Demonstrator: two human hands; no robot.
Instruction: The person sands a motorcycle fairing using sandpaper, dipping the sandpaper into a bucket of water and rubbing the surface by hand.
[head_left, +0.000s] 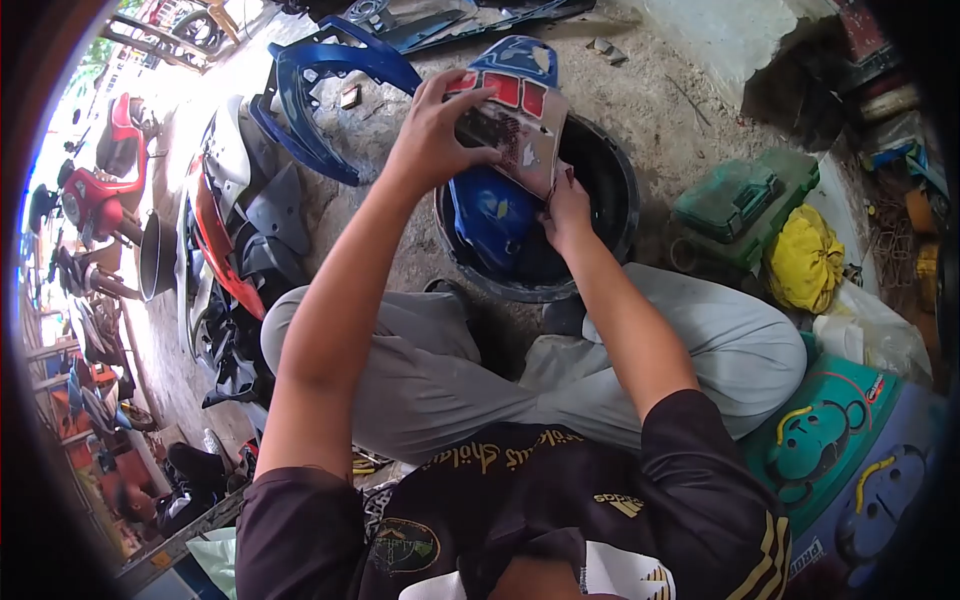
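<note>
"Starting with the hands — doing what?"

"With the left hand (440,135), touching the panel (515,140): spread wide, fingers up at the red patches (512,92), thumb lower down on the pale, dark-speckled face. With the right hand (569,212), pinching the near right corner of the same panel."

"And held where?"

"Up over the black tub (622,200), tilted, in front of the lap. Just past the red patches, a blue section (520,55) with pale marks. Joined to the panel or only behind it? Impossible to tell."

"Inside the tub?"

"A glossy blue piece (492,215), partly hidden under the panel."

"Around it, on the ground?"

"To the left, beyond the forearm, a curved blue frame (300,100). Farther left, a heap of dark parts (265,215) with a long red-orange strip (225,245). To the right of the tub, a green case (735,208), and just beside it a bunched yellow bag (806,258). Nearer, by the right knee, a teal surface (835,400) with a cartoon face."

"Off at the far left?"

"A red scooter (100,200) and, lower down, another person (170,490) in dark clothing — too small and blurred for making out the hands."
</note>
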